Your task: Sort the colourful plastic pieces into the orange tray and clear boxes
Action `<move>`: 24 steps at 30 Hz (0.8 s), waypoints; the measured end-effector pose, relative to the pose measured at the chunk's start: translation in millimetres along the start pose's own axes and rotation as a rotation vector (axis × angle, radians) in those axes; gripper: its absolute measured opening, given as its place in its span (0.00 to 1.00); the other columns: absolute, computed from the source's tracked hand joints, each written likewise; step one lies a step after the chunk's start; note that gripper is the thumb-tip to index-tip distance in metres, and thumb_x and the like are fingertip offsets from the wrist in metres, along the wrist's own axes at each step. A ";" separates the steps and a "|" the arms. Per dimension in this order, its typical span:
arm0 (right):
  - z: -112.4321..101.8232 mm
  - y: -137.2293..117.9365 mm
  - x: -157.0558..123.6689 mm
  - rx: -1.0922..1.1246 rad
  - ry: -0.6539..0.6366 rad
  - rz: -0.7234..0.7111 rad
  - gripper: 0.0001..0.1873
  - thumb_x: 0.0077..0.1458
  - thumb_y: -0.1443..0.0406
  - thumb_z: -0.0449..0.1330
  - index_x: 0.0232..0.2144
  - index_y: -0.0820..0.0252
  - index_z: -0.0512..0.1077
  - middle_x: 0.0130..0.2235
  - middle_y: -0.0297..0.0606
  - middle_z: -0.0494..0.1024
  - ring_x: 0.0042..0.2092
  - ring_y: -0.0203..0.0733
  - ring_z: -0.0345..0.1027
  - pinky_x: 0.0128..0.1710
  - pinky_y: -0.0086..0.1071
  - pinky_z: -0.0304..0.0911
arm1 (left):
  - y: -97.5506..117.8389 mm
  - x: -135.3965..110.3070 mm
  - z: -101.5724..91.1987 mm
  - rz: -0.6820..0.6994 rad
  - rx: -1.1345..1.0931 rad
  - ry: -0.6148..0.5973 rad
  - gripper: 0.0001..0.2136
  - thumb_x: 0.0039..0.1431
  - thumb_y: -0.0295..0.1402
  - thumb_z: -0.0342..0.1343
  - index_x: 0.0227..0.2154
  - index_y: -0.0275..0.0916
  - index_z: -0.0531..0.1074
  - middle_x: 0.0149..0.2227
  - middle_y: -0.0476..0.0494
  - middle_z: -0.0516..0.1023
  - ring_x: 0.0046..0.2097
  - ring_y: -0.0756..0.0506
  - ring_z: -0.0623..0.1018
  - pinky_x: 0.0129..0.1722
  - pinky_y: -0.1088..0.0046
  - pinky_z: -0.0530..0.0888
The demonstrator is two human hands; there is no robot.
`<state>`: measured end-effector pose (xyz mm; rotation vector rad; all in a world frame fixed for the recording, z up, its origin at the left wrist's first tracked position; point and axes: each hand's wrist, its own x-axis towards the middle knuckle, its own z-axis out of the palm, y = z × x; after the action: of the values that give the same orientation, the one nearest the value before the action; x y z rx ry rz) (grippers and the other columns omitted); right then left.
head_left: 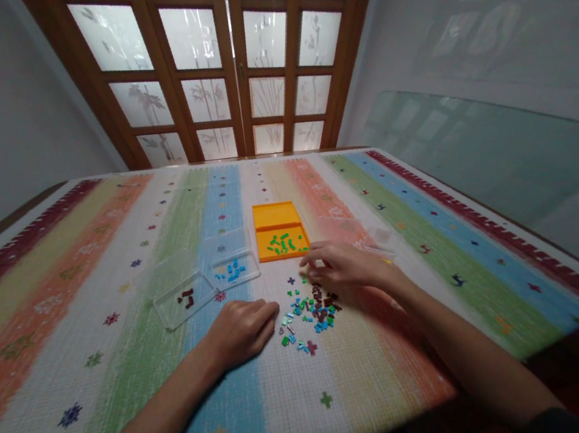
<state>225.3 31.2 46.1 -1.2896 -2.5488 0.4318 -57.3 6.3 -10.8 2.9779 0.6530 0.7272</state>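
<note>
While the left hand (247,328) lies low over the tablecloth (301,408) with its fingers curled in, the pile of small toy blocks (320,309) sits just to the right of its fingertips. Blue, green and brown blocks make up most of that pile, thickest toward its right side. The right hand (332,265) is at the far right of the pile, nearer to the brown blocks than to the loose ones by the left hand, with its fingers bent and close together. Whether either hand grips a block, I cannot tell.

Just beyond the right hand's fingertips stands a yellow box (273,214), opened out flat, with green blocks (284,243) scattered in its near half. Left of it, beyond the left hand, a clear box (255,263) holds blue blocks (236,268). Farther left, touching or nearly touching that one, a second clear box (167,318) holds a few brown blocks (187,298). Another clear container (381,236) is partly hidden behind the right hand.
</note>
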 end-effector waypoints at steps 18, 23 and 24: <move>27.8 -14.7 10.8 -0.005 -0.068 -0.054 0.07 0.60 0.72 0.60 0.37 0.63 0.78 0.41 0.43 0.79 0.40 0.41 0.70 0.38 0.31 0.61 | -0.5 0.4 1.1 0.004 0.019 0.001 0.12 0.71 0.29 0.43 0.38 0.38 0.72 0.25 0.49 0.74 0.25 0.49 0.73 0.24 0.73 0.66; 29.9 -22.5 12.1 0.048 -0.062 -0.114 0.06 0.62 0.72 0.60 0.38 0.63 0.77 0.40 0.41 0.77 0.41 0.40 0.69 0.41 0.31 0.62 | -0.7 0.4 1.2 0.005 0.028 -0.002 0.12 0.71 0.29 0.43 0.38 0.38 0.73 0.24 0.49 0.74 0.25 0.49 0.73 0.24 0.73 0.66; 29.5 -23.6 12.1 0.045 -0.071 -0.114 0.07 0.62 0.72 0.59 0.38 0.63 0.77 0.40 0.41 0.77 0.41 0.40 0.69 0.41 0.31 0.62 | -0.6 0.5 1.1 0.005 0.028 0.000 0.12 0.71 0.29 0.43 0.38 0.38 0.73 0.24 0.49 0.74 0.25 0.49 0.73 0.24 0.73 0.66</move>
<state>190.6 23.4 28.7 -1.1254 -2.6387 0.5161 -56.6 7.1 -11.6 3.0062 0.6616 0.7250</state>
